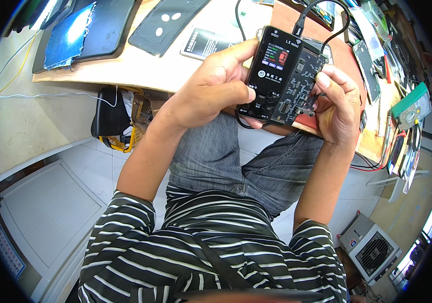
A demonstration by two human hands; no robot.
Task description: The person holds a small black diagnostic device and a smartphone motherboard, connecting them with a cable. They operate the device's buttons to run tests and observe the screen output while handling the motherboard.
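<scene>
My left hand (216, 86) is wrapped round a black handheld tester (264, 76) with a small lit colour screen. Its thumb lies over the buttons below that screen. Along the tester's right side runs an exposed dark circuit board (296, 83) with many small parts and connectors. My right hand (339, 108) is closed in a pinch at the board's lower right edge. Whatever sits between those fingertips is small and mostly hidden. A black cable (300, 24) plugs into the tester's top end. Both hands hold the tester above my lap, at the bench's front edge.
A flat phone battery (203, 44) and a dark phone back panel (168, 25) lie on the wooden bench (94, 76). At left, a blue cloth (69, 38) rests on a dark flat device. Phone parts and tools crowd the right side, with a green-edged scraper (410, 101).
</scene>
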